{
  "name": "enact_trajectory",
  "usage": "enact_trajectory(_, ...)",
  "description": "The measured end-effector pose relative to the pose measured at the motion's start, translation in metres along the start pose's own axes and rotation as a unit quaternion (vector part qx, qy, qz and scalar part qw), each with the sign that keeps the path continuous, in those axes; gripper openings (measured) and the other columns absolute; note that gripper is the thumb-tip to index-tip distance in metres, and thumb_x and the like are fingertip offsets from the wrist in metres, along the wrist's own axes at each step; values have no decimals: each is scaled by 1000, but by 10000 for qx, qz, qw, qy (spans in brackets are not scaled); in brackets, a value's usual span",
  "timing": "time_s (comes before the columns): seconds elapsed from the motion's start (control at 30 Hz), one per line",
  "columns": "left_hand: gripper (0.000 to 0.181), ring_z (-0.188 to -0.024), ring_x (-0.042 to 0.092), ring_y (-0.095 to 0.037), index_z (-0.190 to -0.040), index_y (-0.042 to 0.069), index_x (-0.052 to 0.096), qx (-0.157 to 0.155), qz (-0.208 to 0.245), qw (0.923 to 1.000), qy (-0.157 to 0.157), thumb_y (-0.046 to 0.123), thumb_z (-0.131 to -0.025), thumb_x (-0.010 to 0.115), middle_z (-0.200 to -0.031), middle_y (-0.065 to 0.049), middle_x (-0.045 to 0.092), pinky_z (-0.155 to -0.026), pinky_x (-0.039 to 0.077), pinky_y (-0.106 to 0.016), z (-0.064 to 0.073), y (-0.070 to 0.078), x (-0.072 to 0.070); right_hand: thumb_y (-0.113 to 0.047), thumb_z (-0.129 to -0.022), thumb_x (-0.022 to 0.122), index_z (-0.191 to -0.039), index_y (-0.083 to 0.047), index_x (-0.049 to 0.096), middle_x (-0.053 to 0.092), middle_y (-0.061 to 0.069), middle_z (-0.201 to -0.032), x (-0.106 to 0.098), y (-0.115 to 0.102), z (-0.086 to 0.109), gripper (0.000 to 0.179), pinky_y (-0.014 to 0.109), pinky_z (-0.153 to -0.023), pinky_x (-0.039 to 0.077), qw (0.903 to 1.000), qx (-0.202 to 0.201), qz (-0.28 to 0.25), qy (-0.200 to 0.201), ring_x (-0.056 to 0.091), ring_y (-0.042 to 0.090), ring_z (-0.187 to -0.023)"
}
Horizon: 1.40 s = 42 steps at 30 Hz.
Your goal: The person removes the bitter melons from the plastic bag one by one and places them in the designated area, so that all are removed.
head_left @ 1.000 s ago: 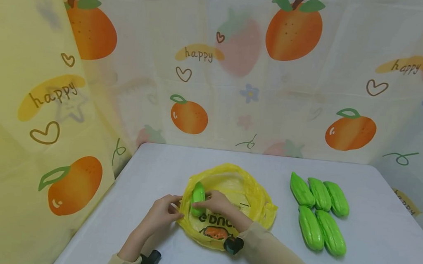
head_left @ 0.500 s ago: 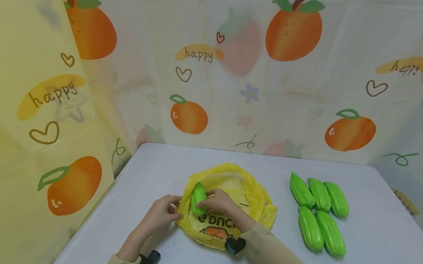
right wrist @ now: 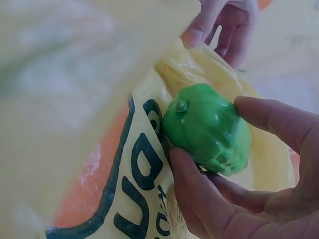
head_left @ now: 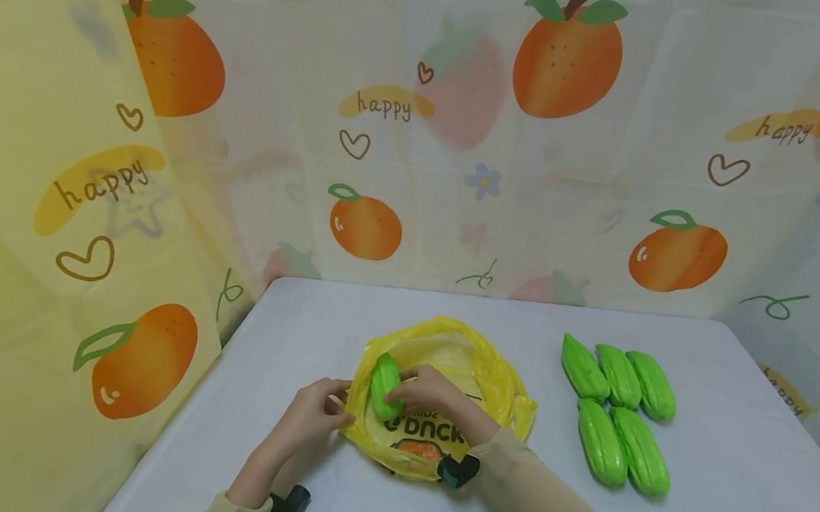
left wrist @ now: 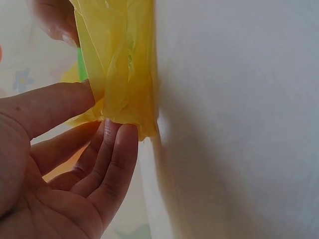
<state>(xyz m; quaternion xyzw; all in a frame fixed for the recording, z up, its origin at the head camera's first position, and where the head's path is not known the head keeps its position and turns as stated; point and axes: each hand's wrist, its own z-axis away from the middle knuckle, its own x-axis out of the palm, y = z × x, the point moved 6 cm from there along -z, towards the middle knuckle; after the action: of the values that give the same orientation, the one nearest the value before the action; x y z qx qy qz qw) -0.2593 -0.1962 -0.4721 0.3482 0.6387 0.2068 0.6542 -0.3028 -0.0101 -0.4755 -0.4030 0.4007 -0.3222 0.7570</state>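
A yellow plastic bag (head_left: 448, 329) with dark lettering lies on the table, its mouth spread in a ring. My left hand (head_left: 314, 411) pinches the bag's left rim between thumb and fingers; the left wrist view shows the thin film (left wrist: 117, 64) between them. Inside the mouth, near that rim, my right hand (head_left: 431, 392) holds a glossy green ridged vegetable (head_left: 384, 382), like a toy cucumber. In the right wrist view its rounded end (right wrist: 207, 127) faces the camera, with the thumb on one side and the fingers beneath.
Several more green ridged vegetables (head_left: 601, 444) lie in two rows on the white table (head_left: 732, 474), right of the bag. A fruit-print cloth (head_left: 457, 211) hangs behind the table and along its sides.
The vegetable has tilted slightly, its near end shifting to the right within the bag's mouth, and my right hand has moved slightly with it. My left hand stays at the rim.
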Motion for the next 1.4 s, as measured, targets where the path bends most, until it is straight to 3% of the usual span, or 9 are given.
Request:
enact_trajectory(0.33, 49, -77, 62, -12, -122, 4, 62, -43, -35, 10000, 46, 6, -75, 77, -97, -5, 63, -66, 53, -23, -1, 1, 0, -20, -77, 77, -128, 5, 54, 65, 12, -103, -5, 0, 6, 61, 36, -76, 56, 9998, -81, 151, -132, 67, 20, -85)
enact_trajectory(0.73, 49, -76, 62, -12, -122, 3, 62, 77, -97, 9999, 51, 8, -75, 77, -97, -5, 64, -65, 53, -25, -1, 3, 0, -15, -79, 74, -132, 10, 46, 65, 16, -101, -13, -4, 19, 65, 39, -78, 56, 9994, -92, -226, -245, 68, 24, -86)
enact_trajectory(1.03, 49, -76, 61, -11, -121, 5, 62, -116, -147, 9998, 96, 8, -75, 77, -96, -3, 63, -66, 53, -25, -4, 0, 1, -17, -81, 73, -134, 10, 42, 63, 17, -107, -26, -5, 31, 68, 41, -81, 55, 9977, -347, -457, -354, 68, 24, -89)
enact_trajectory(1.4, 50, -76, 61, -11, -122, 6, 63, -139, -111, 9998, 92, 8, -74, 78, -96, -3, 63, -65, 53, -25, -6, -1, 2, -19, -81, 73, -134, 8, 43, 61, 17, -112, -39, -8, 41, 67, 41, -84, 54, 9974, -363, -530, -341, 67, 24, -92)
